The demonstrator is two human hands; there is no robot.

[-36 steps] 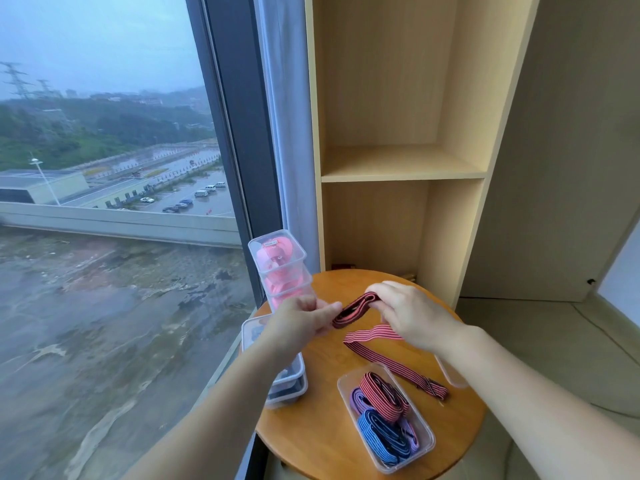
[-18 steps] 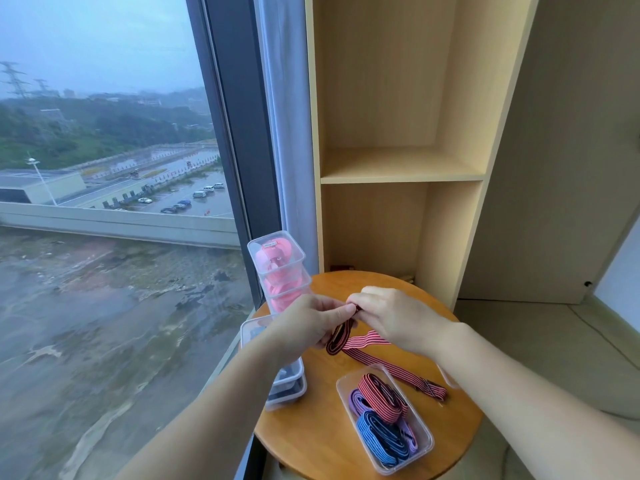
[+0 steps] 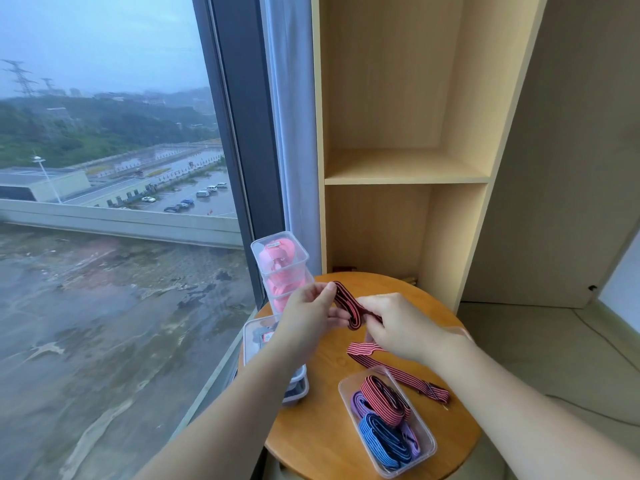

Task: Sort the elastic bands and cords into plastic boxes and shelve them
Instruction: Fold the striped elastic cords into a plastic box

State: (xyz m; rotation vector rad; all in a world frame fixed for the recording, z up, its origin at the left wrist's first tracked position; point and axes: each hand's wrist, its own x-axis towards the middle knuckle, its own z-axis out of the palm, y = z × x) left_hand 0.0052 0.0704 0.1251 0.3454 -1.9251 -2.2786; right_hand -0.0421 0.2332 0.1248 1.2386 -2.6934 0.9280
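1. Left hand [image 3: 311,317]: is pinching the far end of a red-striped band [image 3: 348,304] between thumb and fingertips, above the round wooden tabletop [image 3: 311,427].
2. Right hand [image 3: 398,327]: fingers curled, is gripping the folded loop of that band, just right of the left hand.
3. Red-striped band: is running slantwise between the two hands. Its loose tail is lying on the tabletop, trailing right and nearer past the open box [image 3: 343,393].
4. Open box: clear plastic, is sitting at the near right of the tabletop. It is holding a red-striped coil [image 3: 382,398], a blue-striped coil [image 3: 381,441] and a purple band [image 3: 358,403].
5. Pink-filled boxes [image 3: 280,265]: two, stacked, are standing at the far left edge beside the curtain [image 3: 291,116].
6. Lidded boxes [image 3: 256,337]: are sitting at the left edge, partly hidden behind the left forearm.
7. Wooden shelf [image 3: 401,168]: is standing just beyond the tabletop.
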